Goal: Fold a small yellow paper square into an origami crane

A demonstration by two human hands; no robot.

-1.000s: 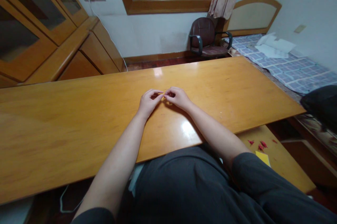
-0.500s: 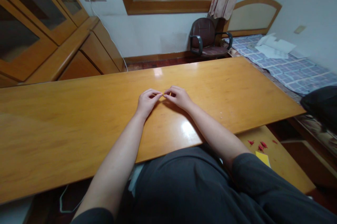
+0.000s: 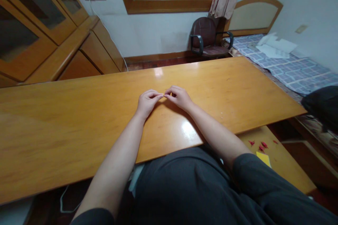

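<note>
Over the middle of the wooden table [image 3: 87, 123], my left hand [image 3: 148, 102] and my right hand [image 3: 179, 97] meet fingertip to fingertip. Both are closed in a pinch on one small yellow piece of folded paper [image 3: 163, 94]. Only a sliver of the paper shows between the fingertips, so its shape is mostly hidden. On a lower board to the right lie several small red folded-paper pieces [image 3: 264, 145] and a flat yellow sheet of paper [image 3: 263, 158].
The lower wooden board [image 3: 290, 168] juts out beside my right elbow. Beyond the table stand a brown armchair [image 3: 204, 36] and a bed with a checked cover [image 3: 293, 73]. A wooden cabinet [image 3: 79, 56] is at the left, and a black bag-like object [image 3: 322, 107] at the right edge.
Both hands stay almost in place, still pinching. Less of the yellow paper shows around the fingers now than before.
</note>
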